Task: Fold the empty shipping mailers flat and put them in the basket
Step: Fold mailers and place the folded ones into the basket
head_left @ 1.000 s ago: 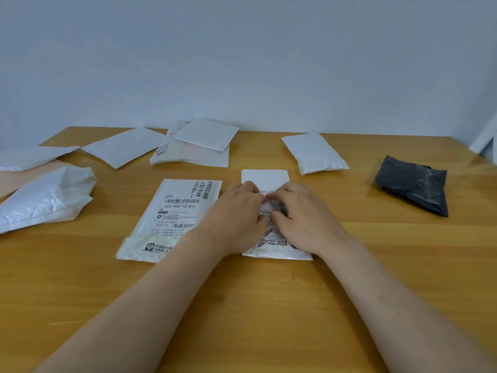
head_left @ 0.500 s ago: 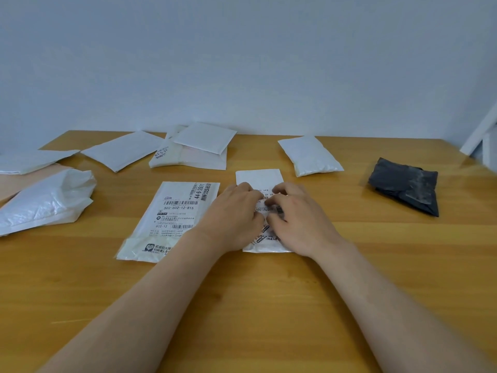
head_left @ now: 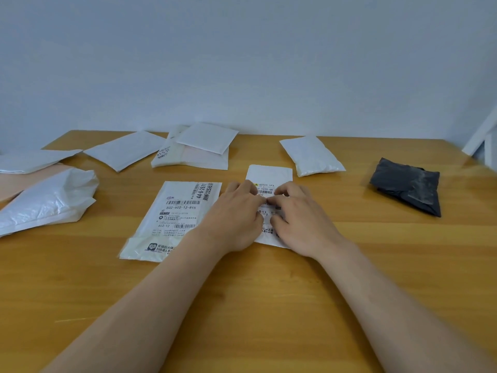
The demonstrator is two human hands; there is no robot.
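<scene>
A small white mailer (head_left: 269,173) with a printed label lies on the wooden table (head_left: 269,292) in front of me. Both hands sit on its middle. My left hand (head_left: 236,215) and my right hand (head_left: 300,216) have bent fingers, and their fingertips meet on the label and pinch the mailer. The hands hide most of it, so only the far end and a near corner show. Just left of it lies a larger flat white mailer (head_left: 174,219) with barcodes. No basket is in view.
A puffy white mailer (head_left: 48,200) lies at the left. More white mailers lie further back (head_left: 123,152), in a stack (head_left: 207,140), at the far left (head_left: 32,160) and behind my hands at the right (head_left: 312,156). A crumpled black mailer (head_left: 406,184) is at the right.
My hands stay on the small mailer. Their fingertips have shifted slightly along its middle, and a little more of the label's top shows beyond them.
</scene>
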